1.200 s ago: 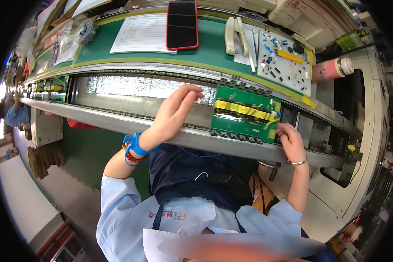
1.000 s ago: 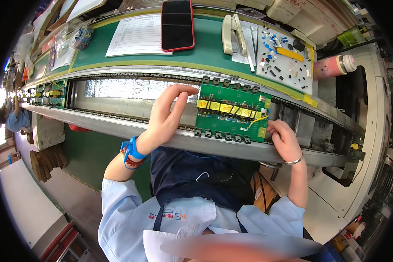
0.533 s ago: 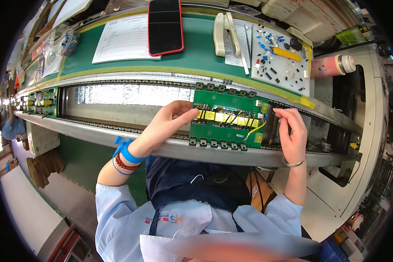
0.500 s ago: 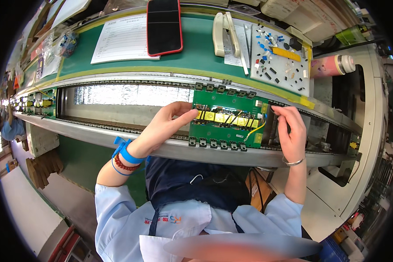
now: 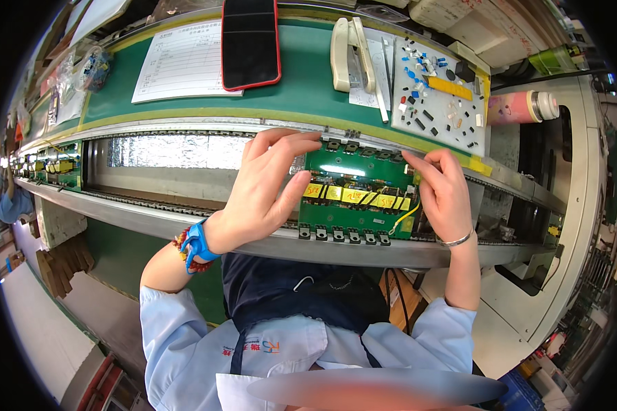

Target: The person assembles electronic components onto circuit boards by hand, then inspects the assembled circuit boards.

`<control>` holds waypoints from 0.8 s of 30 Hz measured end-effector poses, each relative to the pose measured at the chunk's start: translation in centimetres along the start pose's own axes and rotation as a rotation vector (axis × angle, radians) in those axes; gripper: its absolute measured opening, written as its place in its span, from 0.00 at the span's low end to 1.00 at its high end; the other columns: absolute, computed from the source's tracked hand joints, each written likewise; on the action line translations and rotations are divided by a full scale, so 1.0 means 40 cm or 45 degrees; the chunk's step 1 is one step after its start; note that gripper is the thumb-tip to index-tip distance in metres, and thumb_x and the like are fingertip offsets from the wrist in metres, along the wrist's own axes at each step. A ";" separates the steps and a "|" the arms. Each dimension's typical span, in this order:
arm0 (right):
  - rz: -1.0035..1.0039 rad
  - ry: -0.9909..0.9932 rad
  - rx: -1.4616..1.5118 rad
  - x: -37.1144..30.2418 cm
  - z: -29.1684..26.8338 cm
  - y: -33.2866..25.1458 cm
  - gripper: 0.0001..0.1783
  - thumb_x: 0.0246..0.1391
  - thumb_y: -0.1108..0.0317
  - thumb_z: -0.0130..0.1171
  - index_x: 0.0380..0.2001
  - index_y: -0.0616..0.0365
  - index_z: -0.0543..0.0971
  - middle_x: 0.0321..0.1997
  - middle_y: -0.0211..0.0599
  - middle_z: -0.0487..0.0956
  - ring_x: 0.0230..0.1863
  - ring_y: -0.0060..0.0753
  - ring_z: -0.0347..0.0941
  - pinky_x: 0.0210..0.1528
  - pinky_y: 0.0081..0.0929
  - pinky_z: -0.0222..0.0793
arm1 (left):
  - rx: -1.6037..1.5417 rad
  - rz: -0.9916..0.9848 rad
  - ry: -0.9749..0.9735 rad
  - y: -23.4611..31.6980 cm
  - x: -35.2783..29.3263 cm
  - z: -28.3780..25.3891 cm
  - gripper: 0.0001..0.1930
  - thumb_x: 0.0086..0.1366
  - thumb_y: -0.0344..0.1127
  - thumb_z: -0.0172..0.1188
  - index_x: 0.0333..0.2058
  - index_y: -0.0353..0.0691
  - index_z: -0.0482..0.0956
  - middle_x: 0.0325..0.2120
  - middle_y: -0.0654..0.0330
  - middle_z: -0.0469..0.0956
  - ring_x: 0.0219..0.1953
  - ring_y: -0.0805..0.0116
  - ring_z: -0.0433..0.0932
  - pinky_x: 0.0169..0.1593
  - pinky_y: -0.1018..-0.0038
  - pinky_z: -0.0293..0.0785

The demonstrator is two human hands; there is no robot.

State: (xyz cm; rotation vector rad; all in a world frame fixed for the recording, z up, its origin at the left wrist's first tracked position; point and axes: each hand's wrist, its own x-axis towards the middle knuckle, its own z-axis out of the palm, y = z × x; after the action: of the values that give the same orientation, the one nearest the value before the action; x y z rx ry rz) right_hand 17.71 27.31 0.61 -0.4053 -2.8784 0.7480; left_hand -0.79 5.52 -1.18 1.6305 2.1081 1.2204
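Note:
A green circuit board lies across the two metal rails of a conveyor in front of me. Yellow-taped transformers run along its middle, and black transistors line its far and near edges. My left hand is open at the board's left side, fingers stretched to its far left corner and thumb apart, near the end of the yellow row. At the far right corner is the index fingertip of my right hand, which is open, its thumb beside the right edge near a yellow wire.
Beyond the rail, a green bench top holds a paper form, a red-cased phone, a cream stapler and a white tray of loose components. A pink bottle lies at the right. Another board sits down the line.
My left hand has moved from the yellow row to the board's far left corner. My right hand has shifted left to the far right corner. The board sits slightly further right in view.

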 end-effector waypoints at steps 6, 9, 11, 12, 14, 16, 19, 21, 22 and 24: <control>-0.075 -0.050 0.162 0.034 -0.026 -0.015 0.21 0.45 0.77 0.49 0.45 0.58 0.78 0.32 0.40 0.64 0.36 0.39 0.64 0.42 0.31 0.62 | 0.101 -0.050 -0.190 -0.008 0.016 0.010 0.21 0.66 0.42 0.38 0.51 0.36 0.68 0.54 0.55 0.69 0.57 0.53 0.63 0.59 0.59 0.53; -0.091 -0.147 0.092 0.038 -0.019 0.003 0.19 0.50 0.70 0.47 0.46 0.58 0.78 0.32 0.39 0.63 0.36 0.39 0.62 0.41 0.31 0.60 | 0.129 -0.072 -0.236 -0.003 0.020 0.011 0.23 0.65 0.42 0.37 0.53 0.36 0.67 0.55 0.56 0.68 0.57 0.53 0.62 0.58 0.60 0.52; -0.096 -0.158 0.162 0.047 -0.027 0.003 0.20 0.52 0.67 0.46 0.46 0.58 0.78 0.31 0.39 0.62 0.36 0.39 0.61 0.41 0.31 0.59 | 0.123 -0.003 -0.231 -0.006 0.028 0.014 0.23 0.65 0.43 0.37 0.53 0.36 0.67 0.54 0.55 0.68 0.57 0.53 0.62 0.58 0.60 0.52; -0.098 -0.169 0.231 0.050 -0.032 0.002 0.20 0.55 0.64 0.45 0.47 0.57 0.78 0.31 0.38 0.62 0.35 0.38 0.60 0.41 0.30 0.58 | 0.115 0.067 -0.228 -0.006 0.033 0.017 0.24 0.65 0.44 0.37 0.53 0.36 0.67 0.54 0.55 0.68 0.57 0.53 0.62 0.58 0.60 0.52; -0.135 -0.196 0.220 0.057 -0.030 -0.005 0.21 0.56 0.62 0.43 0.47 0.56 0.78 0.31 0.38 0.61 0.35 0.38 0.59 0.41 0.30 0.56 | 0.092 0.065 -0.259 0.001 0.041 0.023 0.24 0.64 0.45 0.37 0.53 0.36 0.68 0.54 0.55 0.68 0.57 0.54 0.62 0.58 0.60 0.52; -0.175 -0.223 0.209 0.064 -0.027 -0.005 0.22 0.58 0.59 0.41 0.47 0.55 0.79 0.30 0.37 0.60 0.35 0.38 0.58 0.41 0.30 0.55 | 0.070 0.062 -0.289 0.006 0.051 0.028 0.25 0.64 0.45 0.37 0.53 0.36 0.68 0.54 0.54 0.68 0.57 0.54 0.62 0.58 0.60 0.51; -0.158 -0.263 0.139 0.065 -0.028 -0.002 0.22 0.61 0.59 0.39 0.46 0.55 0.79 0.29 0.36 0.60 0.35 0.37 0.58 0.43 0.30 0.54 | 0.053 0.076 -0.297 0.015 0.059 0.028 0.25 0.64 0.47 0.36 0.52 0.36 0.68 0.53 0.53 0.69 0.57 0.54 0.62 0.58 0.60 0.51; -0.166 -0.251 0.145 0.062 -0.031 -0.001 0.23 0.62 0.58 0.38 0.46 0.55 0.80 0.30 0.36 0.59 0.35 0.37 0.58 0.43 0.30 0.53 | 0.048 0.098 -0.223 0.020 0.054 0.022 0.22 0.64 0.42 0.39 0.51 0.35 0.69 0.49 0.51 0.71 0.54 0.52 0.65 0.56 0.63 0.57; -0.168 -0.251 0.146 0.060 -0.037 0.004 0.23 0.62 0.58 0.38 0.46 0.55 0.80 0.30 0.36 0.59 0.35 0.37 0.58 0.43 0.30 0.53 | 0.049 0.097 -0.222 0.022 0.046 0.019 0.22 0.64 0.42 0.39 0.51 0.35 0.69 0.49 0.51 0.71 0.54 0.52 0.65 0.56 0.63 0.57; -0.077 -0.212 0.129 0.049 -0.051 0.014 0.21 0.62 0.61 0.39 0.46 0.56 0.80 0.30 0.36 0.59 0.36 0.37 0.58 0.43 0.29 0.54 | -0.136 -0.086 0.006 0.027 0.022 0.014 0.16 0.61 0.36 0.52 0.44 0.33 0.72 0.38 0.52 0.76 0.44 0.56 0.71 0.48 0.65 0.64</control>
State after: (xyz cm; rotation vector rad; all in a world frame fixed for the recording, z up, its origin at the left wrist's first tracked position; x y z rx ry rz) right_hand 16.36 29.30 2.20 -0.2534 -2.9727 0.9542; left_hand 0.00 6.60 -0.48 1.5007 2.0453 1.2932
